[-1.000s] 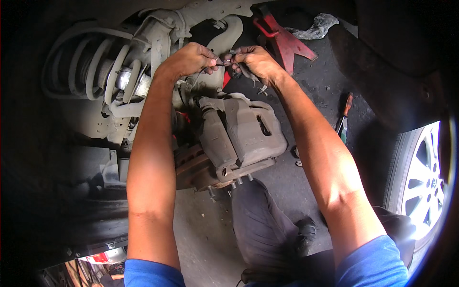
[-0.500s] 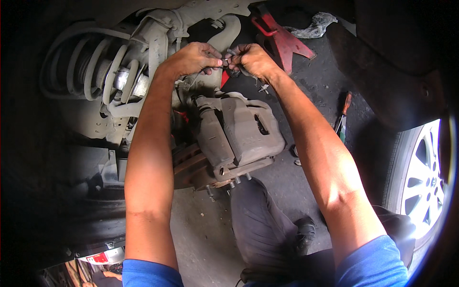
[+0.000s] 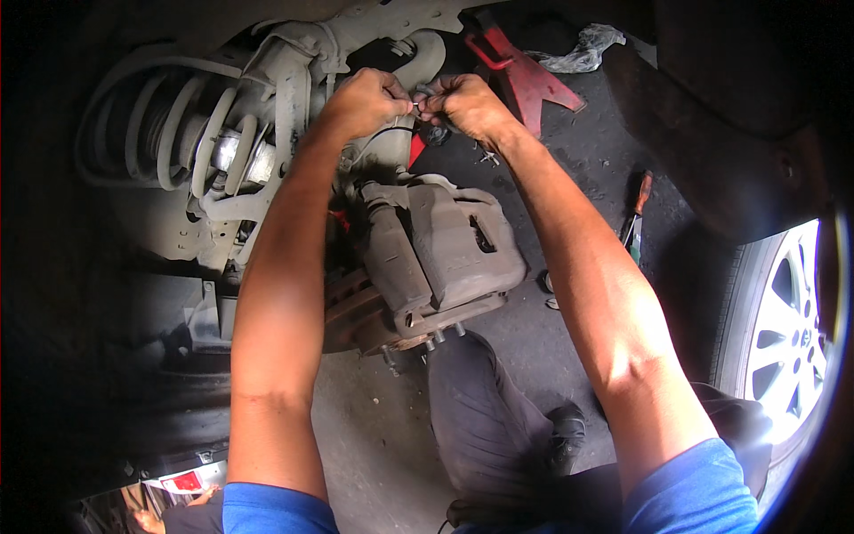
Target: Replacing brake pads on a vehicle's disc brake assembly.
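Up beyond the brake caliper [image 3: 454, 245], my two hands meet with fingertips almost touching. My left hand [image 3: 366, 102] is closed in a pinch on a small, pale-tipped piece, too small to name. A thin black wire [image 3: 394, 130] curves just below those fingers; whether it joins that piece is hidden. My right hand [image 3: 467, 107] is closed too, pinching a dark cable [image 3: 424, 90] that bends over its fingertips. The caliper sits over a rusty brake disc [image 3: 351, 307], below and apart from both hands.
A coil spring [image 3: 210, 138] and strut stand left of my hands. Behind the right hand is a red jack stand [image 3: 525, 76] near crumpled plastic [image 3: 587, 49]. An orange-handled screwdriver [image 3: 643, 194] lies on the floor at right, beyond it a wheel [image 3: 783, 338].
My left hand has shifted slightly up and right, its fingers more curled. The black wire beneath it shows more clearly. At the lower left, another person's arm has moved.
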The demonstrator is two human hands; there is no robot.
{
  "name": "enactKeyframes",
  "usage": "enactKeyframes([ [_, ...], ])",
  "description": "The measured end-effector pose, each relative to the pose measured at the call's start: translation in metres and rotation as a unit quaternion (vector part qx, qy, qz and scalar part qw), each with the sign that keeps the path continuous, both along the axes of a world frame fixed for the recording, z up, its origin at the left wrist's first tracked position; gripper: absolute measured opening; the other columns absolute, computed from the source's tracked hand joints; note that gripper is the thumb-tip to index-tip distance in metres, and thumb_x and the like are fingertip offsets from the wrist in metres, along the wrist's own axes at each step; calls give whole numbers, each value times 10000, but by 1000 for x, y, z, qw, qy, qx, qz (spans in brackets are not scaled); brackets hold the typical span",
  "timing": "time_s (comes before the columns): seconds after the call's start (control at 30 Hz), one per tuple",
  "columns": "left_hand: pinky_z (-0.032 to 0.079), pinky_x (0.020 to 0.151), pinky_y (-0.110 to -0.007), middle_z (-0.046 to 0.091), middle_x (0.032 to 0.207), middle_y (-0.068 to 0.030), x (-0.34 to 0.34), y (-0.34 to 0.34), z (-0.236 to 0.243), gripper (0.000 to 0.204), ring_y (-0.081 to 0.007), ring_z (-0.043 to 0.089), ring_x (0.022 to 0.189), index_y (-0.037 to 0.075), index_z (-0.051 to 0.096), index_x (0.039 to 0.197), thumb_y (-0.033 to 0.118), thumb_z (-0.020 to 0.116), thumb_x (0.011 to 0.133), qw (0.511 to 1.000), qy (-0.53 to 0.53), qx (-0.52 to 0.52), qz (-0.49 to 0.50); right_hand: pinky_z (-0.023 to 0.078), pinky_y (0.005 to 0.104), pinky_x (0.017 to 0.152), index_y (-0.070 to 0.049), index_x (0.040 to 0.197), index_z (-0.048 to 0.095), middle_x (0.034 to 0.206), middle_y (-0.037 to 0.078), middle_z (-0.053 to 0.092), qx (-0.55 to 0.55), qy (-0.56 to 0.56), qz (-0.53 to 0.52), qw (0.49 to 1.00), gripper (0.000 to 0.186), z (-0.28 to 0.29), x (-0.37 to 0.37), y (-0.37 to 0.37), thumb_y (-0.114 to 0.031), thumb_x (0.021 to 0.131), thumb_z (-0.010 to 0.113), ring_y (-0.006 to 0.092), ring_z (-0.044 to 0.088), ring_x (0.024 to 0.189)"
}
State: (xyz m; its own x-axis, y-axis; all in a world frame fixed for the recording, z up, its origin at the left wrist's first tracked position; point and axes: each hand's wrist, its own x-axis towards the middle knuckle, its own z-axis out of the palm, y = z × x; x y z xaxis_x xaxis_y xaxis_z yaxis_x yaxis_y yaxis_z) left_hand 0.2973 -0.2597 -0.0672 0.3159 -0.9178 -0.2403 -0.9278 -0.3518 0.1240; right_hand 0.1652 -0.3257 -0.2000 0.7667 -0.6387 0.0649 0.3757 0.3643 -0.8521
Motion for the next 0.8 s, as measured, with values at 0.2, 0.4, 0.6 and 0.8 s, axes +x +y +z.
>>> enactKeyframes([
  [0.2,527,714,-321,715,802,-133,-11,3,11,288,-206,668,707,-14,744,919,235,694,783,1000,23,14,13,503,297,676,67,989,709,822,106,708,-80,21,-22,996,209,-5,10,-1,-102,866,708,148,631,740],
  [0.4,529,615,-277,713,833,-79,-12,3,15,263,-158,674,682,-23,716,926,210,645,827,980,147,23,135,507,341,718,63,1026,705,829,153,706,-133,42,-46,989,317,-2,12,1,-210,867,717,214,631,741],
  [0.6,572,706,-302,706,894,-68,-17,2,22,193,-174,719,815,53,674,989,216,619,900,966,177,18,185,518,357,778,48,1047,709,898,184,724,-145,76,-54,985,341,8,7,1,-242,869,716,252,670,825],
  [0.8,558,664,-287,728,946,-90,-5,7,23,336,-196,735,827,5,632,1165,216,646,904,946,221,36,233,517,358,778,40,1067,707,903,174,725,-131,78,-76,985,347,6,7,2,-248,875,714,252,669,825],
])
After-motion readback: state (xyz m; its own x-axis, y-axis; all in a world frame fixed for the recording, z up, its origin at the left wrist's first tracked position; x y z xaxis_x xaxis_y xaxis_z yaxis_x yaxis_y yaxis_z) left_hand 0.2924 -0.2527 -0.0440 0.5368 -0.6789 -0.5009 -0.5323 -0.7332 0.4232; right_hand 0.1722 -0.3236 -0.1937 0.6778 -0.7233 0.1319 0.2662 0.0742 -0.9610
